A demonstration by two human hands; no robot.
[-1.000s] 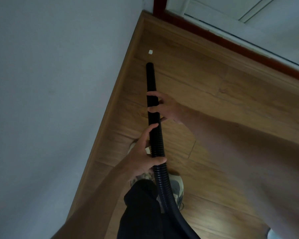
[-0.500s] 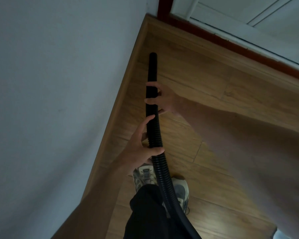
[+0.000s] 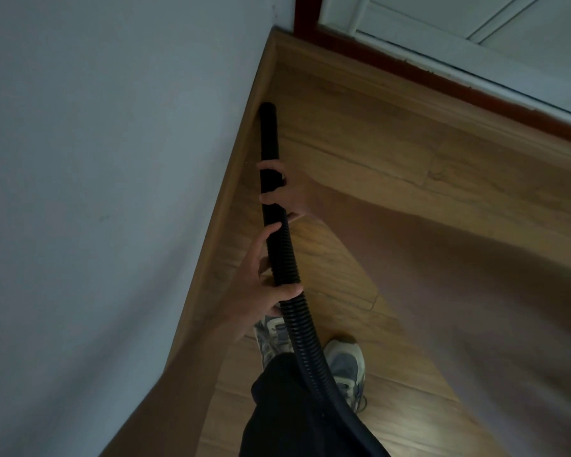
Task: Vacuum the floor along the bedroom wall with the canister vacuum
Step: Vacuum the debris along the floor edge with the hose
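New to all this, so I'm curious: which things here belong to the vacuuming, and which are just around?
Part of the job: vacuum hose, left hand, right hand, wooden floor, wall.
Just around: red door frame, sneakers.

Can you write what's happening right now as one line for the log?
step: vacuuming along wall | left hand: grips hose | right hand: grips hose nearer tip | tip: beside skirting board
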